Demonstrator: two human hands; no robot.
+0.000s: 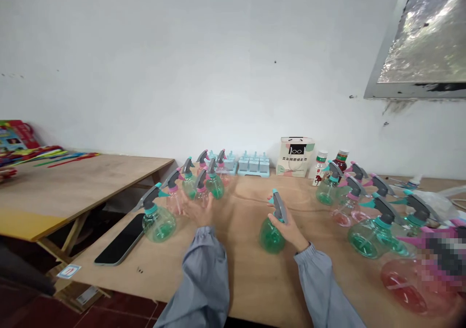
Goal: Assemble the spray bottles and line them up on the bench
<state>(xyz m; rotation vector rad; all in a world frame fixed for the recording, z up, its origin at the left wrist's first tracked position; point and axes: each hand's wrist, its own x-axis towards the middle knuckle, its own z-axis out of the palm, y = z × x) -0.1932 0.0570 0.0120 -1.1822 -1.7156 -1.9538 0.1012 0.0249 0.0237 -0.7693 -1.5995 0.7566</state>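
On the wooden table, my right hand point(289, 228) is closed round the upper part of a green spray bottle point(271, 237) with a grey and teal trigger head. Whether the bottle's base rests on the table I cannot tell. My left hand point(199, 212) is at a group of spray bottles, its fingers and thumb apart in front of a pink spray bottle point(201, 181); contact with it is partly hidden. Another pink spray bottle point(174, 199) stands just left of that hand. Nearer me is a green spray bottle point(159, 225).
A black phone point(121, 240) lies at the left edge. Light blue popsicle molds point(254, 165), a paper bag point(294, 157) and a white bottle point(320, 165) stand along the wall. Several more spray bottles, including a green one point(369, 236), crowd the right side. A second table point(91, 185) is at left.
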